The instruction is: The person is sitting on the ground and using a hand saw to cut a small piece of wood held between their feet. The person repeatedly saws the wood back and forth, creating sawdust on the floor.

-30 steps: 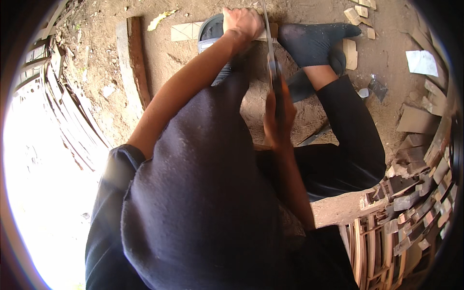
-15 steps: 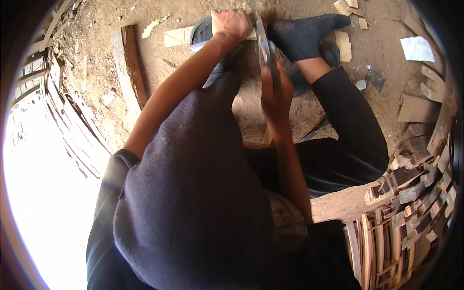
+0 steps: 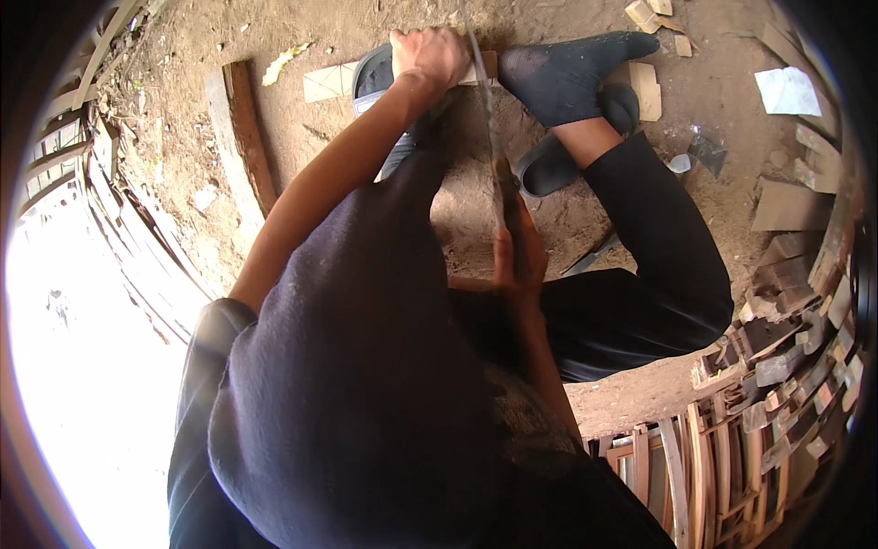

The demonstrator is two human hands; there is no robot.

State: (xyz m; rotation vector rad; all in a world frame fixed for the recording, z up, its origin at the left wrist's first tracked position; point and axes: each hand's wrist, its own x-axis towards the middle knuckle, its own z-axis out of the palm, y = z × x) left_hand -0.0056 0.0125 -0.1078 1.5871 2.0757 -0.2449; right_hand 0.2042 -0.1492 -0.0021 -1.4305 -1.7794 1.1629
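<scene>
My left hand (image 3: 427,57) is closed on a pale wooden plank (image 3: 324,84) lying crosswise on the ground, beside my left foot's dark slide sandal (image 3: 369,77). My right hand (image 3: 521,256) is closed around the handle of a saw (image 3: 487,110), whose blurred blade runs up across the plank just right of my left hand. My right foot, in a black sock (image 3: 558,78), rests on the plank right of the blade. Its loose black sandal (image 3: 547,167) lies below it.
A weathered board (image 3: 236,137) lies at left. Small wood offcuts (image 3: 663,16), a white sheet (image 3: 787,91) and dark plastic scrap (image 3: 706,149) lie at right. Piled wood pieces (image 3: 776,371) and slatted wooden frames (image 3: 695,467) fill the lower right.
My right hand and the saw rose half a second ago and have since moved down toward my body. My left hand stays on the plank as the view shifts slightly.
</scene>
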